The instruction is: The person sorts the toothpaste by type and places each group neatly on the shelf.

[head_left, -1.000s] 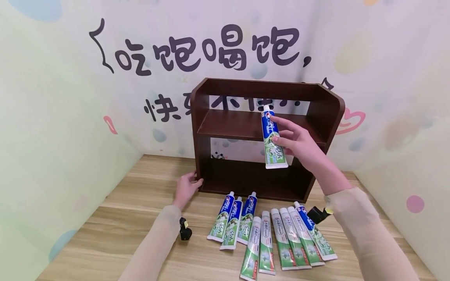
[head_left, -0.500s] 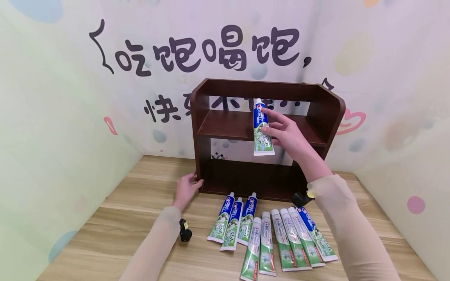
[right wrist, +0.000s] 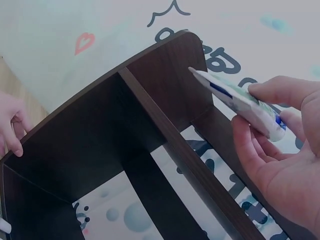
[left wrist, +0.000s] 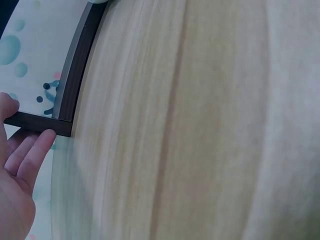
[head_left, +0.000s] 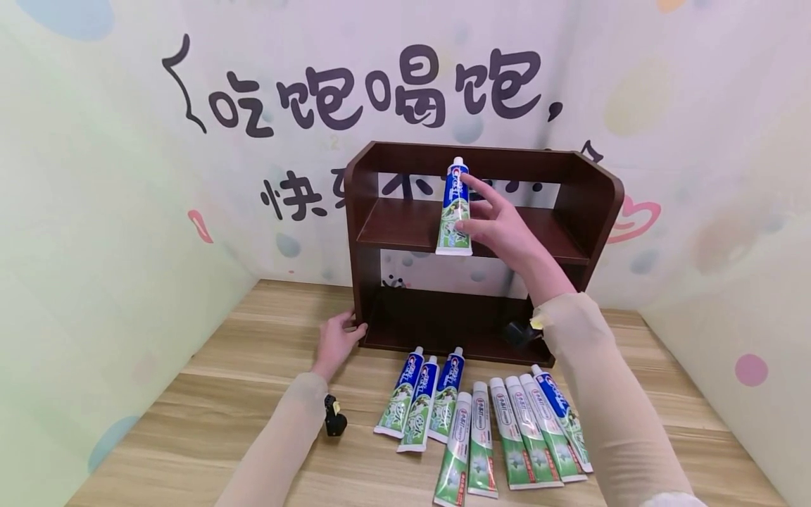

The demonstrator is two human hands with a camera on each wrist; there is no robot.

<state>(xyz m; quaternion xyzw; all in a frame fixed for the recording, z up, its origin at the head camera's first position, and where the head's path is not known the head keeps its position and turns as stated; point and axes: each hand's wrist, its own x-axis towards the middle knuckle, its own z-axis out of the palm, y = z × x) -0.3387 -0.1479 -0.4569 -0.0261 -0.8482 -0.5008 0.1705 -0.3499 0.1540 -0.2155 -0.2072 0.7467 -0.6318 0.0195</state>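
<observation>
Beyond nine toothpaste tubes (head_left: 480, 440), the left hand (head_left: 337, 343) grips one shelf (head_left: 402, 222), the right hand (head_left: 502, 227) pinches one tube (head_left: 452, 211)

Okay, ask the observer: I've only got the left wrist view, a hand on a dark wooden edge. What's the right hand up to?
Observer: The right hand holds a blue and green toothpaste tube between its thumb and fingers.
Operator: Which part of the furniture is my left hand view showing?
Observer: The foot of the side panel on the person's left, part of a dark two-tier shelf.
Operator: And what lies in front of it?
Observer: Nine other tubes show on the table there.
</observation>
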